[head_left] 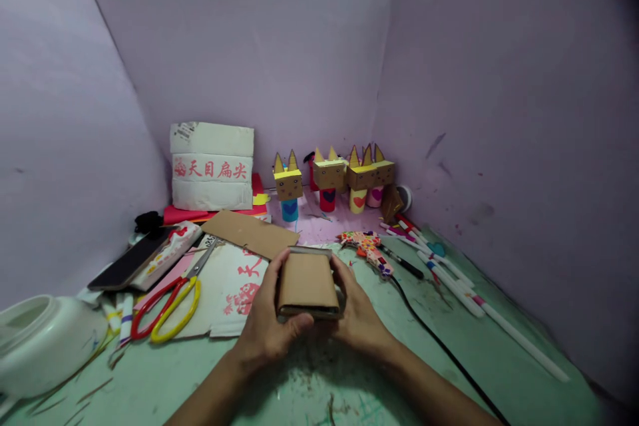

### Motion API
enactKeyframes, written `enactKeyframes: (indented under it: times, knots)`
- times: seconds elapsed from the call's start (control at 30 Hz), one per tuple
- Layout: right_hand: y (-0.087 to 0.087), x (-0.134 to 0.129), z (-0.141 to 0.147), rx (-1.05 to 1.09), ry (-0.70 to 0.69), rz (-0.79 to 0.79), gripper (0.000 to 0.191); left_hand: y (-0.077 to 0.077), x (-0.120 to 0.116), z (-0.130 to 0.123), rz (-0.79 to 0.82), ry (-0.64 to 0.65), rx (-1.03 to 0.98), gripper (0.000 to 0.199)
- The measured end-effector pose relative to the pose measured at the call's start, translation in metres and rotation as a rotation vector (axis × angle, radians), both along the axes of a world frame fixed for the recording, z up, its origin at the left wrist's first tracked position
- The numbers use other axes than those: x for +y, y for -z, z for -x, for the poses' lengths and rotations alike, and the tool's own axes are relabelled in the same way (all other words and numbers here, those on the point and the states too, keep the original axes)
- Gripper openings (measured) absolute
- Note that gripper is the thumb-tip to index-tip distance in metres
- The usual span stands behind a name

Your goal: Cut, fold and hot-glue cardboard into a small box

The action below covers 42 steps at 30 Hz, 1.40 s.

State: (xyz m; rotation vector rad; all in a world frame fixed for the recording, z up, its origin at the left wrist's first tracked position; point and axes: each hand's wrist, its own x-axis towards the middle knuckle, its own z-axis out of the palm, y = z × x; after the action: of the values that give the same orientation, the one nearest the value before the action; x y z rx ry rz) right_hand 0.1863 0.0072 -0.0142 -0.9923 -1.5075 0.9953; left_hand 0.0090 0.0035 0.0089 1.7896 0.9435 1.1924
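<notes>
Between my two hands is a small brown cardboard box (308, 281), held above the green tabletop with its flat top towards me. My left hand (269, 319) grips its left side, the thumb across the front lower edge. On the right side, my right hand (357, 309) closes round it, with its fingers partly hidden behind the box. A dark gap shows along the box's front edge. Behind it lies a flat strip of brown cardboard (249, 233). Left of my hands, scissors (172, 303) with red and yellow handles rest on a white printed cardboard sheet (232, 309).
Cardboard figures with pointed ears (288, 186) stand along the back wall. A patterned glue gun (368, 249) lies to the right, its black cord (434, 339) running forward. Several marker pens (452, 286) lie by the right wall. A white pot (54, 339) sits at the left front.
</notes>
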Motion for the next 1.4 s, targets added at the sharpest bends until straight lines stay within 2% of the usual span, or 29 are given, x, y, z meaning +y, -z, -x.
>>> enactKeyframes:
  times: [0.17, 0.3, 0.5, 0.57, 0.7, 0.77, 0.9, 1.03, 1.23, 1.3, 1.4]
  knots:
    - [0.001, 0.011, -0.011, -0.059, 0.19, 0.003, 0.091, 0.001, 0.014, 0.002, 0.04, -0.167, 0.158, 0.085]
    - [0.0, 0.014, -0.012, 0.1, 0.3, 0.102, 0.077, 0.002, 0.022, 0.009, -0.022, -0.253, 0.24, 0.075]
    - [0.001, 0.015, -0.01, 0.258, 0.308, 0.199, 0.045, -0.001, 0.025, 0.023, -0.012, -0.275, 0.305, 0.058]
    - [0.001, 0.014, -0.01, 0.252, 0.281, 0.207, 0.041, -0.004, 0.024, 0.025, -0.008, -0.256, 0.307, 0.057]
    - [0.0, 0.011, -0.007, 0.217, 0.237, 0.206, 0.04, -0.008, 0.017, 0.024, -0.025, -0.105, 0.362, 0.059]
    - [-0.001, 0.01, -0.005, 0.199, 0.219, 0.216, 0.042, -0.009, 0.013, 0.018, -0.052, -0.11, 0.439, 0.064]
    - [-0.001, 0.008, -0.003, 0.17, 0.206, 0.232, 0.05, -0.008, 0.008, 0.003, -0.15, -0.242, 0.635, 0.045]
    - [-0.001, 0.006, -0.004, 0.145, 0.178, 0.287, 0.063, -0.01, 0.01, 0.001, -0.171, -0.378, 0.688, 0.038]
    - [0.002, 0.003, -0.003, 0.054, 0.096, 0.329, 0.073, -0.026, 0.025, 0.034, -0.021, -0.773, 0.749, 0.035]
    - [0.004, 0.003, -0.004, 0.043, 0.055, 0.318, 0.072, -0.03, 0.033, 0.047, 0.061, -0.842, 0.781, 0.033]
    - [0.003, 0.004, -0.007, -0.011, 0.001, 0.307, 0.066, -0.03, 0.044, 0.066, 0.169, -0.873, 0.844, 0.032]
